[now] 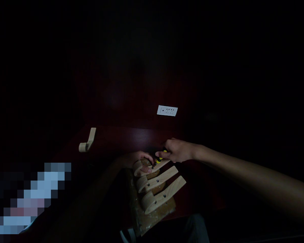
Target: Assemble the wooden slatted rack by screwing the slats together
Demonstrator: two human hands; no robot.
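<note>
A yellow and black screwdriver [161,156] is gripped in my right hand [179,150], its lower end slanting toward the farthest pale wooden hook [164,165]. Around that hook's curled end and near the screwdriver's tip, my left hand [138,158] has its thumb and fingers closed; the exact tip contact is too small to tell. Beside it lie a middle wooden hook [168,174] and a nearer wooden hook [173,188], each with dark screw spots. All three rest side by side on a worn brown board [158,217], their flat arms pointing right.
Another wooden hook [92,136] lies apart on the dark red table [139,135], toward the back left. A white socket plate [167,110] is on the wall behind. Lower left is a blurred-out bright patch [40,192]. A trousered leg [199,227] shows below. Surroundings are very dark.
</note>
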